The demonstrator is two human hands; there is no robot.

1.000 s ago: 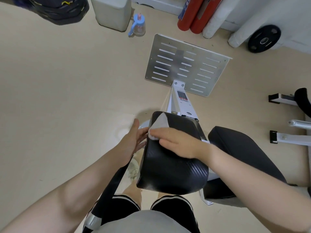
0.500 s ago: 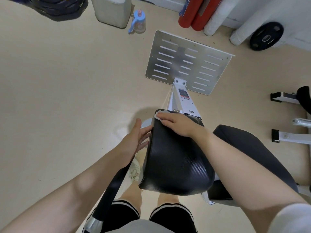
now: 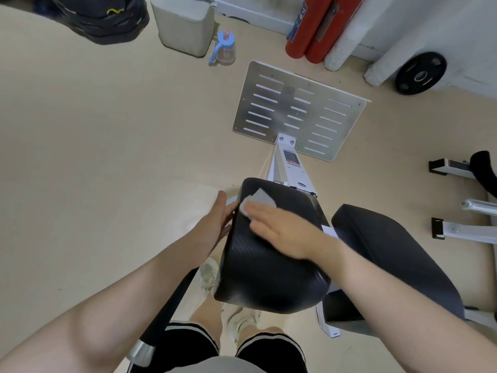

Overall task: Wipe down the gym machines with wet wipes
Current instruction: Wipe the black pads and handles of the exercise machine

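A black padded cushion [image 3: 269, 270] of a white-framed gym machine sits in front of me at centre. My right hand [image 3: 282, 232] lies flat on its top with straight fingers, pressing a white wet wipe [image 3: 258, 201] against the far left part of the pad. My left hand [image 3: 215, 224] rests open against the pad's left edge, fingers pointing away from me. A second black seat pad [image 3: 390, 251] lies just to the right.
The machine's slotted metal footplate [image 3: 298, 111] lies on the beige floor ahead, joined by a white post [image 3: 290, 168]. A black handle bar [image 3: 166, 313] slants past my left leg. Farther back stand a blue-lidded bottle [image 3: 224, 48], a grey bin [image 3: 185, 25], red cylinders [image 3: 312, 28], a weight plate [image 3: 421, 74]. A white frame [image 3: 468, 227] is at right.
My right hand has slid back toward me from the pad's far edge, dragging the wipe, which now shows beyond my fingertips. The left hand has stayed on the pad's side.
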